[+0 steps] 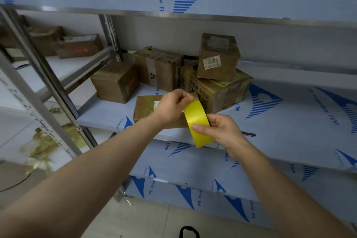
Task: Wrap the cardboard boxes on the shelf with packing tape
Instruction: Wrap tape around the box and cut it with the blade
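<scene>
Cardboard boxes (158, 67): a cluster of 5 on the middle shelf (289, 114), which is covered in blue-printed protective film. The labelled box (218, 58), marked 3003, rests tilted on top of the printed box (218, 92). Some boxes show tape bands. The flat box (146, 108) lies apart at the front edge, just behind the hands. It is nearest for reach, so likely the 1 being wrapped. Tape scraps (42, 145) litter the floor at left.

Left hand (172, 106) pinches the top end of the yellow tape strip (197, 120) between thumb and fingers, over the flat box's right end. Right hand (222, 131) pinches the strip lower down with the thumb on its face, and the short tail below hangs free. The 2 hands hold the strip stretched and off the box, probably so it does not fold onto itself before laying. No roll is visible.

Judgement: the step is positioning a loose length, and wrapping of this box has barely begun.

Small dark object (249, 134) on the shelf edge beside the right hand; cannot tell what it is.
</scene>
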Available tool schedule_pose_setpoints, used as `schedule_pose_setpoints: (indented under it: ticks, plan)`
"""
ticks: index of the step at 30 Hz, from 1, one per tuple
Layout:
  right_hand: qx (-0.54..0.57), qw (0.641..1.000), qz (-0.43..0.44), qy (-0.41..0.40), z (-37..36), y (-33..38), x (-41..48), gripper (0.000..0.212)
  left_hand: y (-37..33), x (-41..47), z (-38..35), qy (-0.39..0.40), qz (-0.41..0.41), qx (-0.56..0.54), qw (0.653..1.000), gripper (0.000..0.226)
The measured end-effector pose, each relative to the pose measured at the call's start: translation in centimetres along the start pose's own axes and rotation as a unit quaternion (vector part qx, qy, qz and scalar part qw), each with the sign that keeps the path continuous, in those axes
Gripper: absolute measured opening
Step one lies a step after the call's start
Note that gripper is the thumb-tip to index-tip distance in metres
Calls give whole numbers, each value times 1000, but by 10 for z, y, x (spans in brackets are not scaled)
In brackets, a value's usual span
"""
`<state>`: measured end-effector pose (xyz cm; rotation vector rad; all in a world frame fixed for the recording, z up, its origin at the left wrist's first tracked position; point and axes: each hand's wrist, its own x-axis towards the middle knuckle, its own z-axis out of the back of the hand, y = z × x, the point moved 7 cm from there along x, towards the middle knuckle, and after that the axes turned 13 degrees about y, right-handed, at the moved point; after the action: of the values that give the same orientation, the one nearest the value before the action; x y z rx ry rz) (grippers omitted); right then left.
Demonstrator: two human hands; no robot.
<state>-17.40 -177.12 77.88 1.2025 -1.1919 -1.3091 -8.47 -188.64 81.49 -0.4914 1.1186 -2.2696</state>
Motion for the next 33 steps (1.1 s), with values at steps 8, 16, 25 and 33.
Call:
schedule_pose_setpoints:
  ticks: [8, 16, 25, 33]
  plan:
    - [32, 999, -35, 13, -39, 0, 23, 3, 35, -12, 29, 50, 87, 14, 995, 9]
    - [35, 997, -67, -5, -69, -11, 37, 29, 80, -13, 42, 83, 163, -99, 978, 24]
    - [37, 995, -86, 44, -92, 10, 59, 17, 69, 33, 82, 148, 73, 49, 985, 21]
    - [43, 992, -110, -49, -92, 20, 69, 27, 105, 76, 128, 115, 85, 111, 983, 28]
